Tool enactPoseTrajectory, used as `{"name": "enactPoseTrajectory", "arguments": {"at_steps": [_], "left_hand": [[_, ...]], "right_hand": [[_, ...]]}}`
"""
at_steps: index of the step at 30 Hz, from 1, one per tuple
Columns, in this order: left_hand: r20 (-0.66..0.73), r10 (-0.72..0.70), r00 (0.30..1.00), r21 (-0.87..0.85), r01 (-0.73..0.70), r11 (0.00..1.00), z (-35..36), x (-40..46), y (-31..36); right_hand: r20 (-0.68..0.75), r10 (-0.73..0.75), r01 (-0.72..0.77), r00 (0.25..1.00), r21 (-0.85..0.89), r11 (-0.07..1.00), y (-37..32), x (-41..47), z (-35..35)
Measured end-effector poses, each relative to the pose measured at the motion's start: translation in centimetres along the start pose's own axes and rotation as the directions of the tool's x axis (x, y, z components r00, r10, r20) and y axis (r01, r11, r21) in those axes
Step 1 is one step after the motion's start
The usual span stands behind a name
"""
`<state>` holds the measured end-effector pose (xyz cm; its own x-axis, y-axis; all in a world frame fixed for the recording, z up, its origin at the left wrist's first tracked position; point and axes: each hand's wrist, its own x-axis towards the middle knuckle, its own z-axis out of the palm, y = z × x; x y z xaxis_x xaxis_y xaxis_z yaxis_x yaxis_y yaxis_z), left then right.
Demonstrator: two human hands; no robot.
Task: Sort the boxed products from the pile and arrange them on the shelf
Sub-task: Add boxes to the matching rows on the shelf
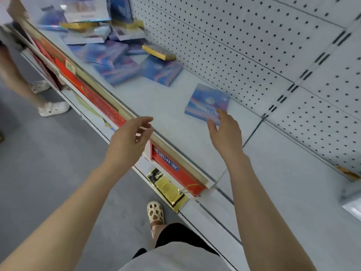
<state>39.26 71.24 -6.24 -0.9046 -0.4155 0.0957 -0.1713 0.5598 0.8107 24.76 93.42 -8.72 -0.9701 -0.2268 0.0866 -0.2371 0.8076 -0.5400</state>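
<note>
Blue box (207, 102) flat on shelf (168, 114), touching spread right hand (224, 130) fingertips, left hand (129, 139) relaxed

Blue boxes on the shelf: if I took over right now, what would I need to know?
Left hand: open, holding nothing, above the shelf's front edge.
Right hand: open, fingers at the near edge of the single blue box; I cannot tell if they touch it.
That box lies apart from the rest on the shelf, near the pegboard back.
The pile of blue and gold boxes sits jumbled at the far left of the shelf.
Done: apparently one box placed.
Left: sort the pile and line the boxes up.
</note>
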Motion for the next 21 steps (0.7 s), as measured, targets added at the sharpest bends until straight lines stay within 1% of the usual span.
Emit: {"name": "enactPoseTrajectory", "arguments": {"at_steps": [2,4,6,8,10,12,15,16,19,21], "left_hand": [[0.027,0.009,1.0,0.037,-0.01,0.999,-0.8,3.5,-1.1],[0.066,0.04,0.997,0.115,-0.047,0.992,-1.6,7.1,-2.0],[0.11,0.069,0.991,0.161,-0.087,0.983,-2.2,10.6,-3.0],[0.157,0.091,0.983,0.193,-0.121,0.974,-2.3,13.8,-4.0],[0.196,0.137,0.971,0.226,-0.18,0.957,-2.2,17.3,-5.0],[0.253,0.19,0.949,0.278,-0.259,0.925,-1.6,21.3,-6.0],[0.373,0.249,0.894,0.334,-0.38,0.863,-0.2,27.0,-7.8],[0.42,0.257,0.87,0.355,-0.418,0.836,0.4,28.7,-8.4],[0.57,0.269,0.776,0.417,-0.556,0.719,2.0,32.6,-9.9],[0.667,0.226,0.71,0.468,-0.635,0.614,3.1,33.9,-10.4]], "right_hand": [[0.012,0.097,-0.097,0.995,-0.057,0.994,-0.7,3.3,1.5],[0.01,0.218,-0.214,0.976,-0.142,0.966,-1.5,6.2,2.7],[0.023,0.359,-0.347,0.933,-0.209,0.914,-2.3,8.3,4.0],[0.053,0.483,-0.452,0.874,-0.277,0.848,-2.9,9.4,5.3],[0.045,0.55,-0.503,0.834,-0.351,0.79,-3.3,10.1,6.5],[0.035,0.611,-0.562,0.791,-0.352,0.748,-3.6,10.7,7.2],[0.044,0.726,-0.685,0.686,-0.297,0.665,-3.9,11.1,7.2],[0.03,0.74,-0.7,0.672,-0.3,0.648,-4.1,11.1,7.2],[-0.024,0.746,-0.706,0.665,-0.347,0.618,-5.1,11.0,7.0],[-0.055,0.772,-0.729,0.633,-0.376,0.572,-5.5,10.9,6.9]]}}
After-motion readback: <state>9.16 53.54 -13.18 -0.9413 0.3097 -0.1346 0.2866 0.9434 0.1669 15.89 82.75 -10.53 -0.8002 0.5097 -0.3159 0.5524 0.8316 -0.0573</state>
